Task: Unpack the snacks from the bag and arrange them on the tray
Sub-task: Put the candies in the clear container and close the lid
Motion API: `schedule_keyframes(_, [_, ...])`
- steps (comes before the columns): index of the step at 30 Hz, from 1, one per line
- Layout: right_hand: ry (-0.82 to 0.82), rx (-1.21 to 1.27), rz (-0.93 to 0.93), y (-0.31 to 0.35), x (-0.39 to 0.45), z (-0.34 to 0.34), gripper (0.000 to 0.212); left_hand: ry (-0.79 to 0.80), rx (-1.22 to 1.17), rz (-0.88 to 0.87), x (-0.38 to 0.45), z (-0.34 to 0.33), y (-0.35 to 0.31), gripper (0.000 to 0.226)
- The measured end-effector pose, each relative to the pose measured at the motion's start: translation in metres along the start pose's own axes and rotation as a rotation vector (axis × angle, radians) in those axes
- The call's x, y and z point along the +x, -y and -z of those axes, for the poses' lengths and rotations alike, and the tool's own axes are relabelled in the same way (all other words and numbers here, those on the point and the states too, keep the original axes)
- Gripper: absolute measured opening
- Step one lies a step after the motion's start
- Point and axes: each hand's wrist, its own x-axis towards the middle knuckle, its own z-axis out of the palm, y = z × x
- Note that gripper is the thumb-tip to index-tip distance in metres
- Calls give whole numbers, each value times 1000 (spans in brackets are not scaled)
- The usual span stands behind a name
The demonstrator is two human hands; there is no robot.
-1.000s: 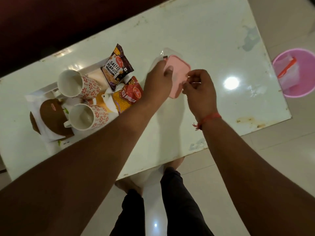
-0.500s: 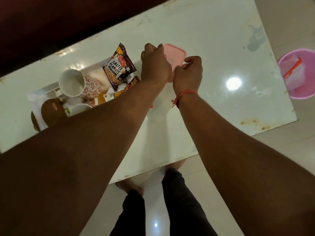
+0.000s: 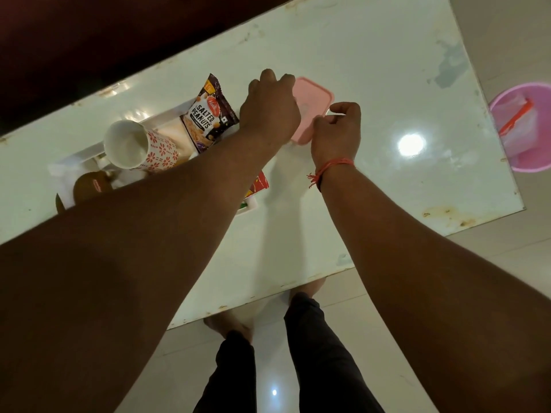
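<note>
While on table — pink container, both hands' grip.

A single head-worn, wide-angle view looks steeply down from above the standing person, forward across the white tabletop. Both forearms reach up from the bottom edge, large and close; the floor and feet show directly beneath.

Snack packet — reads "SALTED PEANUTS".

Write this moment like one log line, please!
left hand: holds pink box | right hand: curled at box edge | peanuts: on tray
</note>
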Motion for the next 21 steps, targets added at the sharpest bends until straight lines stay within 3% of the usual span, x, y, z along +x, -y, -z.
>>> schedule_keyframes(8, [17,-121,66,-2,9,7,28,51,-306,133,0,-5,11,28])
schedule_keyframes(21, [88,-259,110,-5,13,12,27,89,-324,213,-10,-8,10,22])
